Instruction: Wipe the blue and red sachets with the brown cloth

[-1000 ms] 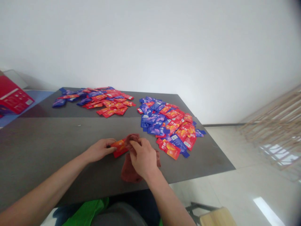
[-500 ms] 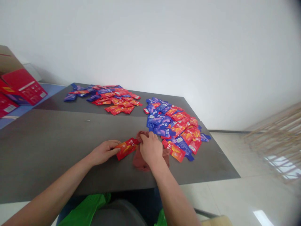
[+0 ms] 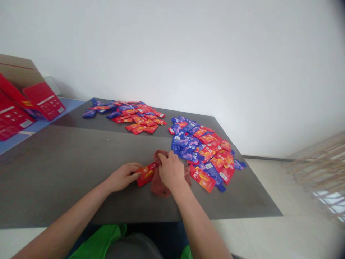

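Observation:
My left hand (image 3: 126,177) pinches the left end of a red packet (image 3: 146,175) with orange fruit printed on it. The packet lies low over the table, and its right end goes under a brown-red cloth (image 3: 159,184). My right hand (image 3: 171,172) is closed on that cloth, pressing it over the packet's spouted end. Just right of my right hand lies a loose red packet (image 3: 202,178), at the edge of a pile of red and blue packets (image 3: 194,144). The fingertips of my right hand are partly hidden in the cloth folds.
A second pile of red and blue packets (image 3: 132,113) lies at the back left of the dark grey table (image 3: 67,162). Open red cartons (image 3: 45,100) stand on a blue surface at the far left. The white wall (image 3: 188,54) rises behind the table.
The view has shifted slightly, so the table's things sit further right. The cloth in my right hand now covers more of the packet's right end; my left hand keeps its hold.

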A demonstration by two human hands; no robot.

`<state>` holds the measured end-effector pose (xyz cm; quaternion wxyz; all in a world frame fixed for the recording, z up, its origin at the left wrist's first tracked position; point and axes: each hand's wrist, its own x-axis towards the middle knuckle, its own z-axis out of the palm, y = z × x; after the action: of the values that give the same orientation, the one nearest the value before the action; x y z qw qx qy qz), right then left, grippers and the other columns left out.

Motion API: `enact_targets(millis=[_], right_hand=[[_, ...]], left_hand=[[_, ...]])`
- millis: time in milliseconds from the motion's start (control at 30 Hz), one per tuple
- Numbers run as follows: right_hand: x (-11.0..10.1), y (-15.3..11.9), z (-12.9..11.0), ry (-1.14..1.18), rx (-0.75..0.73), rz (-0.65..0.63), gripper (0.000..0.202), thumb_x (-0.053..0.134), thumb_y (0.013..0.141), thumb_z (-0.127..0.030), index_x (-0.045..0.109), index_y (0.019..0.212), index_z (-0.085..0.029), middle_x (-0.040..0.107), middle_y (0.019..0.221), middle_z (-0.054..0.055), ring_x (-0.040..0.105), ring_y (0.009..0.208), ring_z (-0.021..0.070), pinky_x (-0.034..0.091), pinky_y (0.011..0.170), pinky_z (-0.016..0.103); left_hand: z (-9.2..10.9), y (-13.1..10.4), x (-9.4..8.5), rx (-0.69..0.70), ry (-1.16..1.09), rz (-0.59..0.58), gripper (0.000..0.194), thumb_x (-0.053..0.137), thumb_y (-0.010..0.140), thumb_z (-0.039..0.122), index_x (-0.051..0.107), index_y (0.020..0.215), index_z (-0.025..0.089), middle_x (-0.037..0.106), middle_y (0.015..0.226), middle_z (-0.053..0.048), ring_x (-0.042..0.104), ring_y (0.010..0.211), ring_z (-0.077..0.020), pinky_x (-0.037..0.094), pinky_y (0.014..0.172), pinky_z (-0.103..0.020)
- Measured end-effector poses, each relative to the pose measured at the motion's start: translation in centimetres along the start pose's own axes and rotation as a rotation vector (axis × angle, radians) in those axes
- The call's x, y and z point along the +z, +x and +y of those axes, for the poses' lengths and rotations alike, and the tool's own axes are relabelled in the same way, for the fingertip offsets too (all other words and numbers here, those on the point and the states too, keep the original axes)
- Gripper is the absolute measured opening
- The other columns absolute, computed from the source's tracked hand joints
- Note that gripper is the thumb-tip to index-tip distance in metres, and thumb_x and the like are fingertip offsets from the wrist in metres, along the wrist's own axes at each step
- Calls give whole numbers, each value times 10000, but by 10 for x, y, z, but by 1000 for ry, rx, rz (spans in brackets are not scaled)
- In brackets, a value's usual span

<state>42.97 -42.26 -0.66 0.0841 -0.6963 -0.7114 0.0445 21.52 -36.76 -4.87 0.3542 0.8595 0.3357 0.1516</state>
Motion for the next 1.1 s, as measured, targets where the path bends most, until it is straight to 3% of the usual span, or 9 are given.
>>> enact_targets(millis=[133,233,367,467,567,767,833,967,1100], right_hand=[[18,-23,-20,72,-200,-16,241,478,974,-320,655,1133,-279,572,1136,79,526,1025,227,469,781,312],[26,-14,-2,33,-47,-38,220,487,958,-265,679,1064,-241,586,1108,90,540,1021,232,467,776,316],[14,-3,15,-17,107,-17,227,485,942,-209,685,1050,-210,589,1125,115,552,1023,239,465,787,329],[12,-18,-7,56,-87,73,226,515,945,-285,654,1123,-268,586,1134,82,534,1046,241,463,815,341],[21,-28,-22,91,-195,48,223,534,938,-328,651,1123,-288,589,1129,68,533,1041,238,462,814,338],[16,4,22,21,132,-65,236,500,943,-243,699,1070,-247,599,1126,96,576,1012,227,453,817,331],[12,1,19,33,106,-18,240,513,938,-251,689,1101,-259,592,1137,91,571,1020,227,455,815,328],[19,-23,-8,91,-122,21,225,523,936,-304,678,1100,-307,581,1136,64,548,1039,229,461,769,311],[23,-14,10,77,20,-68,241,498,949,-292,706,1072,-293,590,1126,71,574,1023,221,462,778,313]], left_hand=[[2,1,2,29,17,-17,326,463,952,353,736,838,217,711,1049,-40,616,1071,-214,425,1030,-308],[4,1,4,22,64,-7,330,461,948,323,712,771,205,701,1007,-48,618,1031,-207,442,990,-304],[3,0,4,9,65,16,312,464,948,306,710,789,200,701,1025,-53,624,1028,-205,458,955,-299],[3,0,3,11,50,20,290,480,943,317,723,828,210,712,1073,-49,621,1068,-214,450,995,-313],[2,0,4,17,68,17,276,504,922,309,725,786,216,719,1062,-40,617,1087,-222,437,1025,-328],[2,-1,5,-8,94,18,298,475,937,305,744,858,205,711,1067,-58,620,1062,-220,467,973,-319],[3,-1,4,-1,91,22,295,478,937,301,742,848,206,711,1063,-54,620,1063,-217,465,976,-314],[4,0,2,44,75,-3,303,470,955,317,739,859,215,716,1045,-42,620,1057,-203,447,1008,-304],[2,1,3,21,93,6,308,469,954,321,738,851,213,717,1058,-45,618,1071,-208,455,1002,-308]])
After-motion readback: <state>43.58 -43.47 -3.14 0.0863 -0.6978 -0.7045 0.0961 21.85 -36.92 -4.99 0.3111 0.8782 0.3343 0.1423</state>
